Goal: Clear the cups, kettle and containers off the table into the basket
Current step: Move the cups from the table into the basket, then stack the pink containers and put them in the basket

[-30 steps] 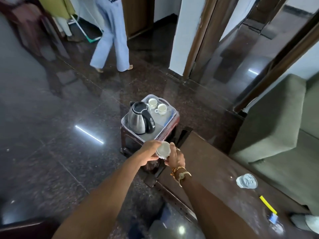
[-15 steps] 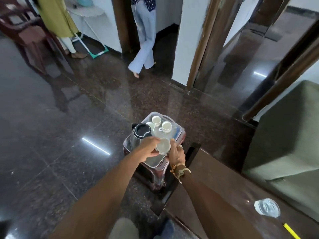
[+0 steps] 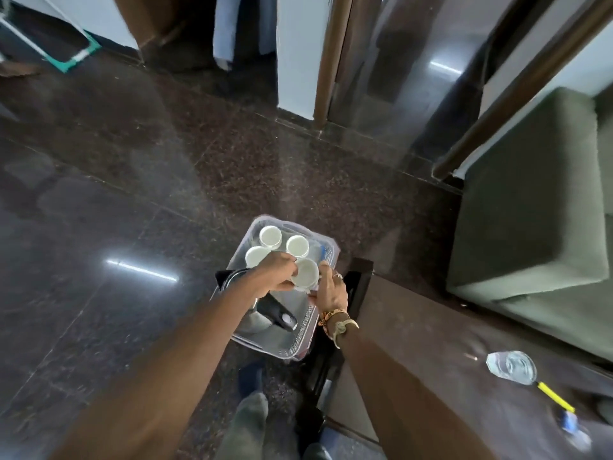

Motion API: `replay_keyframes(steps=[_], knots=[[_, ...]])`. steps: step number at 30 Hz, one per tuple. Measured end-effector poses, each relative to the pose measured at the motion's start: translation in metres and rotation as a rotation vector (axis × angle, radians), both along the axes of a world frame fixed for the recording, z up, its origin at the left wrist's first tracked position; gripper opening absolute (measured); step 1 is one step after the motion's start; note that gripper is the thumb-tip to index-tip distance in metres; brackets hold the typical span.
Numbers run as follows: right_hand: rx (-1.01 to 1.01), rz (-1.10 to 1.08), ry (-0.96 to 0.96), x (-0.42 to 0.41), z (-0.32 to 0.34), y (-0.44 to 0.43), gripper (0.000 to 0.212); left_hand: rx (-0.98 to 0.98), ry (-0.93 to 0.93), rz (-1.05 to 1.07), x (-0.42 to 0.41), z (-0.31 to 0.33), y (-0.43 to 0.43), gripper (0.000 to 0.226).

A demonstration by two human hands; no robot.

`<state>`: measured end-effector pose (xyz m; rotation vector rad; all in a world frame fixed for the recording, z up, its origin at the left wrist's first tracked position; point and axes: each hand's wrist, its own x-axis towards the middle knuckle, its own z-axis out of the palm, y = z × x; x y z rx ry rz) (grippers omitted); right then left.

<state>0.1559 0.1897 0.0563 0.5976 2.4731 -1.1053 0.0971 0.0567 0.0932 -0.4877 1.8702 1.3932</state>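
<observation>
— Where is the cup (image 3: 306, 278) being held?
— Over the middle of the basket (image 3: 303, 330); the left hand (image 3: 277, 273) is curling its fingers round it.
— And the right hand (image 3: 330, 288)?
— It is touching the cup by the basket's right rim; whether it is gripping cannot be told.
— The kettle (image 3: 275, 312)?
— It is sitting in the basket's near end, with three other cups (image 3: 270, 236) standing at the far end.

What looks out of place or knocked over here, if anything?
Nothing looks spilled or broken. Three cups stand upright in the basket; the fourth cup is tilted only because the left hand and right hand hold it over the basket. The clear container on the table may be lying on its side, but blur hides that.
</observation>
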Motion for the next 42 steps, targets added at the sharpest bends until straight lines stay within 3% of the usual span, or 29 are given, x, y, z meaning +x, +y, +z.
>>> replay_keyframes(steps=[4,8,13,20,23,25,28,32,36,42], knots=[[0.076,0.063,-0.078,-0.023,-0.029,-0.012,0.059,-0.103,-0.046,-0.137,-0.038,-0.031,-0.007,0.013],[0.09,0.129,-0.166,-0.044,-0.06,-0.023,0.048,-0.164,-0.118,-0.223,-0.064,-0.06,-0.014,0.006],[0.184,0.274,-0.26,-0.055,-0.085,-0.031,0.076,-0.288,-0.144,-0.385,-0.08,-0.083,-0.018,0.006],[0.156,0.263,-0.27,-0.061,-0.117,-0.038,0.057,-0.442,-0.104,-0.58,-0.089,-0.099,-0.015,0.014],[0.145,0.187,-0.238,-0.062,-0.126,-0.046,0.047,-0.442,-0.086,-0.555,-0.092,-0.106,-0.015,0.019],[0.103,0.101,-0.234,-0.061,-0.128,-0.048,0.052,-0.445,-0.074,-0.553,-0.093,-0.109,-0.016,0.021],[0.047,0.148,-0.287,-0.059,-0.126,-0.05,0.053,-0.443,-0.063,-0.533,-0.088,-0.107,-0.016,0.022],[-0.097,-0.151,-0.206,-0.057,-0.103,-0.044,0.04,-0.411,-0.031,-0.421,-0.082,-0.089,-0.02,0.018],[-0.21,-0.376,-0.152,-0.044,-0.065,-0.029,0.076,-0.376,0.022,-0.181,-0.078,-0.059,-0.022,0.017],[-0.286,-0.367,-0.026,-0.016,-0.001,0.008,0.081,-0.169,0.089,0.109,-0.041,0.003,-0.005,0.008]])
